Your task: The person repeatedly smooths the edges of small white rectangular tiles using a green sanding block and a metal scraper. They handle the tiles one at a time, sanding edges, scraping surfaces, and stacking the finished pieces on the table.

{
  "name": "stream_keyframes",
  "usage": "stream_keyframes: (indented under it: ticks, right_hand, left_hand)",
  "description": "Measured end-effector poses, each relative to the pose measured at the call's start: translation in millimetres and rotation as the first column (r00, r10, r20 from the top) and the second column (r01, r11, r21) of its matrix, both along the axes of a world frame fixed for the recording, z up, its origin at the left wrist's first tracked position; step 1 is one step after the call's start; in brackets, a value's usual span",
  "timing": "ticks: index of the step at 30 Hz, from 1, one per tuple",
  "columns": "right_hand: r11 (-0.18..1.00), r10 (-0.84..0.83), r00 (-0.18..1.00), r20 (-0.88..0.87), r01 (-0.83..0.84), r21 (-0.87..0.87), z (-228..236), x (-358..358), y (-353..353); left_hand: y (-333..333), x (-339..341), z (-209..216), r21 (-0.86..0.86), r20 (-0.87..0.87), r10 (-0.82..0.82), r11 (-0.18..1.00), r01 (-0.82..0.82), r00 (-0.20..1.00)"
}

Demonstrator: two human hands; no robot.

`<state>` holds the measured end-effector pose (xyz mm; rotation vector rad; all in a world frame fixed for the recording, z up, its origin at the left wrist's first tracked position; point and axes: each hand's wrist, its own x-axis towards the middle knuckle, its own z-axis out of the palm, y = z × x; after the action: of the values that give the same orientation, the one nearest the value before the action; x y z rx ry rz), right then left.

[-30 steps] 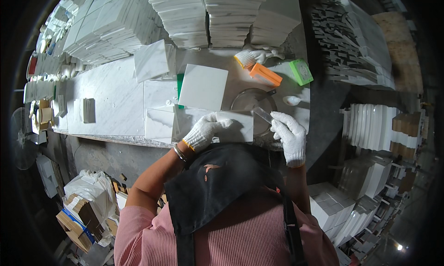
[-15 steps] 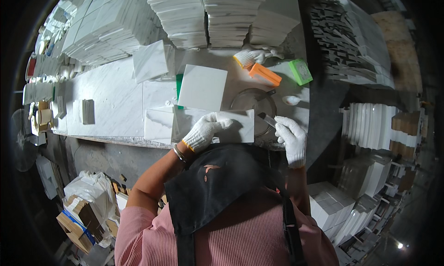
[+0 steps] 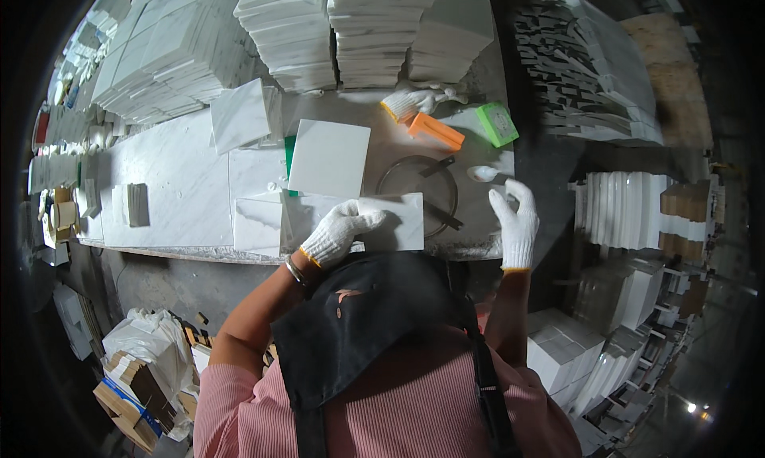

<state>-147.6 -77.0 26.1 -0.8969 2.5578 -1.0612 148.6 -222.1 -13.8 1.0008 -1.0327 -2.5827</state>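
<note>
My left hand (image 3: 339,228), in a white knit glove, grips a white marble tile (image 3: 406,225) at the bench's front edge, thumb lying over its face. To the right, my gloved right hand (image 3: 516,223) is held with thumb and fingers apart and nothing between them. Just beyond its fingertips lies a white spoon (image 3: 482,173). Between the hands sits a round shallow dish (image 3: 396,183). A dark flat blade-like tool (image 3: 444,216) rests across its near side, and a second dark strip (image 3: 437,166) across its far side. A square white tile (image 3: 329,157) lies beyond my left hand.
Farther back are an orange block (image 3: 436,131), a green block (image 3: 498,124) and a loose white glove (image 3: 410,103). Tall stacks of marble tiles (image 3: 287,43) line the bench's far side. More tiles (image 3: 247,115) lie at left; boxes (image 3: 562,338) stand right of me.
My right hand has let go of the dark blade-like tool, which now lies on the round dish. The hand has moved right and opened toward the spoon. My left hand keeps the tile.
</note>
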Motion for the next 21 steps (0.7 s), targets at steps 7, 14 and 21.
stream_keyframes:
  ticks: [7,14,21]
  right_hand:
    - [0.990,0.097,0.958,0.270,-0.066,-0.123,-61.5,-29.4,-21.9]
    - [0.968,0.246,0.907,0.342,-0.250,-0.032,22.2,9.0,-17.7]
    - [0.900,0.416,0.822,0.388,-0.435,-0.043,55.4,31.4,-10.1]
  left_hand:
    - [-2.6,-0.7,-1.0,-0.031,0.055,-0.069,0.997,0.071,0.996]
    - [0.1,2.3,-3.5,-0.013,0.013,-0.041,0.999,0.041,0.999]
    - [-3.1,2.2,0.2,-0.007,0.007,-0.087,0.996,0.087,0.996]
